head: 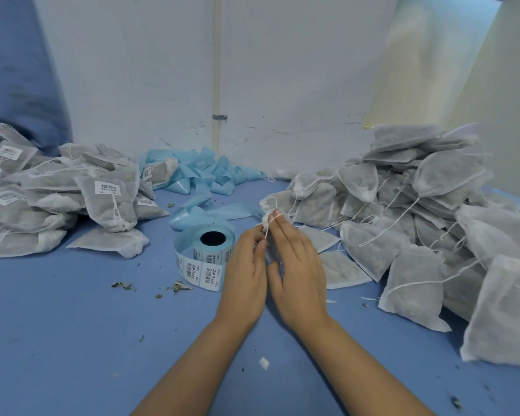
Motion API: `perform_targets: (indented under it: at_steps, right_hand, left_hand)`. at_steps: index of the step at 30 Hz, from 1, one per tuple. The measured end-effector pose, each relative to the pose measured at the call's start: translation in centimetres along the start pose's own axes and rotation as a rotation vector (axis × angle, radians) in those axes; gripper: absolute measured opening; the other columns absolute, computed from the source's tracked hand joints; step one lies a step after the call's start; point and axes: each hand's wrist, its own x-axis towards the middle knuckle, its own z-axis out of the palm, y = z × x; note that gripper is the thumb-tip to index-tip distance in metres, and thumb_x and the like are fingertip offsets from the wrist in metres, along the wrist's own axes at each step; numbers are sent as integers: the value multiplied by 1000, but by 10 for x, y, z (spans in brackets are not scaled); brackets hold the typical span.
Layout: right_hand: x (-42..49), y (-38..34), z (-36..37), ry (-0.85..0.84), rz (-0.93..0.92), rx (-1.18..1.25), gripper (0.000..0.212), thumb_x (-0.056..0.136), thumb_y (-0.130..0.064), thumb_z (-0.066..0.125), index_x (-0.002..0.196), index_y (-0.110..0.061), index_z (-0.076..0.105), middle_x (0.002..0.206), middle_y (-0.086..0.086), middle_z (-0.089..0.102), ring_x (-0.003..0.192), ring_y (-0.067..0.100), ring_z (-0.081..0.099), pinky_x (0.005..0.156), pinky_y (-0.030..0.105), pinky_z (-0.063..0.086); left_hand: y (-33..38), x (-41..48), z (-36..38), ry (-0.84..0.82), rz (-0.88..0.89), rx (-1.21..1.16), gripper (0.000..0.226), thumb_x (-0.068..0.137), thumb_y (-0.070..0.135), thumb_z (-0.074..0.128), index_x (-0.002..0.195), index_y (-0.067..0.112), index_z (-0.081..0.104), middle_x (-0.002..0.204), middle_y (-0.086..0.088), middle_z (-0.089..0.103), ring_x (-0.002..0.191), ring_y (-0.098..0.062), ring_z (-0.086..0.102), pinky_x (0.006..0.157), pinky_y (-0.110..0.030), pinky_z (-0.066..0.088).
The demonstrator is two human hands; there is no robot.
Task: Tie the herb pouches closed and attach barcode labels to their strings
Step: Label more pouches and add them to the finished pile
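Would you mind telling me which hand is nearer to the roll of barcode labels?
Left. The left hand is right beside the label roll; the right hand is on the far side of the left.

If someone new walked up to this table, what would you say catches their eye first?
Probably the two hands at the centre: the left hand and right hand together work the white string of a pouch held between them. Next come the big heap of unlabelled pouches on the right and the labelled pile on the left. The roll of barcode labels stands just left of the hands.
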Motion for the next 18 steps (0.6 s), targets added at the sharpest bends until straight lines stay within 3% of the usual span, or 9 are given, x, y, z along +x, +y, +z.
perform_targets:
  at_steps: [2,6,9,11,15,18]
  right_hand:
    - [0,2,0,28,-2,17,46,87,-7,48,132,-9,55,141,-1,51,124,20,52,103,34,40]
    - [0,6,-3,131,38,62,34,92,-21,47,116,-11,68,121,-4,66,101,23,60,89,35,46]
    - [1,6,-3,184,117,145,25,90,-18,53,106,-12,72,100,-5,69,90,21,57,88,17,38]
    - [2,6,-2,199,178,217,20,87,-9,61,103,-12,73,91,-10,67,88,15,53,86,7,33]
    - [2,6,-2,198,393,465,24,85,-7,69,95,-28,73,76,-23,66,91,-3,50,81,6,38]
    - [5,6,-2,172,545,681,32,81,-11,73,80,-44,72,83,-27,69,96,1,58,80,10,44]
  left_hand:
    - [-1,-1,0,-29,28,47,21,100,8,41,105,23,54,99,12,59,94,6,54,81,-6,37]
    - [-5,-4,-1,-69,14,89,24,99,11,44,82,27,50,76,9,56,73,0,51,66,-12,38]
    - [-10,-6,-1,-148,-45,64,18,93,26,41,78,19,47,67,9,51,61,-4,44,61,-25,37]
    - [-11,-6,-1,-191,-58,45,19,90,30,40,77,17,46,63,12,50,57,-4,41,57,-23,35]
    - [-14,-4,0,-186,-116,-6,23,100,19,43,77,24,47,68,5,60,59,-7,51,60,-27,42]
    - [-15,-1,1,-90,-207,-66,21,101,21,40,82,27,47,66,2,65,63,-24,62,54,-26,43]
